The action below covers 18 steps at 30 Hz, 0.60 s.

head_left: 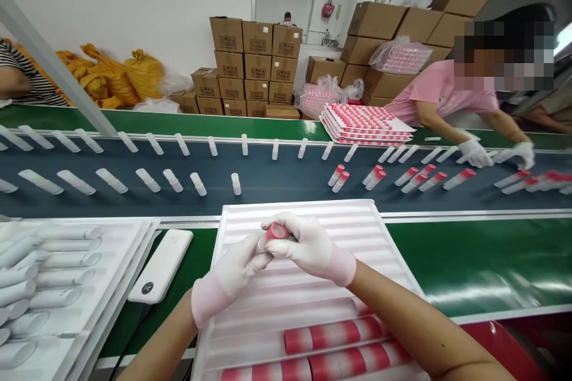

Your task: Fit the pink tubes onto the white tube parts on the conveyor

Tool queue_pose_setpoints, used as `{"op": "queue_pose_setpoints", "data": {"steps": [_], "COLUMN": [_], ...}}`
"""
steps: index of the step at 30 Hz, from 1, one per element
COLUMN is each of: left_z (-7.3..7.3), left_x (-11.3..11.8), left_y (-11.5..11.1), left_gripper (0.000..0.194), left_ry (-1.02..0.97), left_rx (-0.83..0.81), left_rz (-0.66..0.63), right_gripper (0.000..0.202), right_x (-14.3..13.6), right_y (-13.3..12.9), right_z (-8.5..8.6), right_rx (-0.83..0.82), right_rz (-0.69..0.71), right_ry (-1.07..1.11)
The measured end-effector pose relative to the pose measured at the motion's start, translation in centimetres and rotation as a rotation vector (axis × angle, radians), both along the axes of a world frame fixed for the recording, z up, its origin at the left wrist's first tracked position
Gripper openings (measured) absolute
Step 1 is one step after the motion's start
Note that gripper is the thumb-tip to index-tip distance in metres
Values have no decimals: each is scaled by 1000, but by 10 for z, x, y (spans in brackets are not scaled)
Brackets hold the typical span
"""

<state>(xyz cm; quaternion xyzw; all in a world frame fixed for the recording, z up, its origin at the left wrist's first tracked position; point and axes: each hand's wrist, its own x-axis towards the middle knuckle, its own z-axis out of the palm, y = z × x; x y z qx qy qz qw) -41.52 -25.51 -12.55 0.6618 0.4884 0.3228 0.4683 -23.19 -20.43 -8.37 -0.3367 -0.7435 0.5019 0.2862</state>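
Observation:
Both hands wear white gloves with pinkish cuffs and meet over a white ridged tray [241, 309]. My right hand [308, 244] has its fingers wrapped round a red and white tube [276, 230], whose round end faces the camera. On the tube's left side, my left hand [241, 262] grips its lower part, which the fingers mostly hide. Several red and white tubes [333, 334] lie in the grooves at the tray's near end, partly behind my right forearm.
White tubes [58, 277] fill stacked trays at left, beside a white power bank [161, 265]. Beyond the tray, a blue-grey belt [286, 184] carries tubes in rows. Across it, a gloved person [438, 89] reaches over the belt near stacked red-dotted trays [364, 122].

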Motion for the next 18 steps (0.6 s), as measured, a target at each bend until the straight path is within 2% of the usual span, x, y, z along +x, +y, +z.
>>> {"op": "queue_pose_setpoints", "data": {"steps": [3,6,8,10,12,13,15,17,18], "left_z": [-11,-14,-11,-7,-7,-9,-14,-20,-23], "left_x": [8,6,-7,-26,-44,-51,-58,-58,-56], "left_y": [7,28,52,80,111,126,152,172,179], "left_gripper": [21,25,39,76,96,97,93,79,65], "left_ry": [15,93,220,350,446,485,556,591,590], "left_rx": [137,207,250,249,145,68,-49,-96,-107], "left_rz": [87,143,229,443,674,741,769,712,666], "right_gripper": [20,23,25,24,18,15,12,14,18], "right_x": [-6,-10,-10,-7,-2,-1,0,-2,-2], "right_y": [0,26,65,114,159,178,204,216,217], "right_z": [-3,-5,-9,-19,-34,-43,-59,-66,-66], "right_rx": [72,100,96,114,108,99,80,76,81], "right_rz": [-91,-146,-251,-418,-529,-563,-600,-616,-618], "right_ry": [25,-12,-77,-172,-268,-316,-394,-458,-482]}}
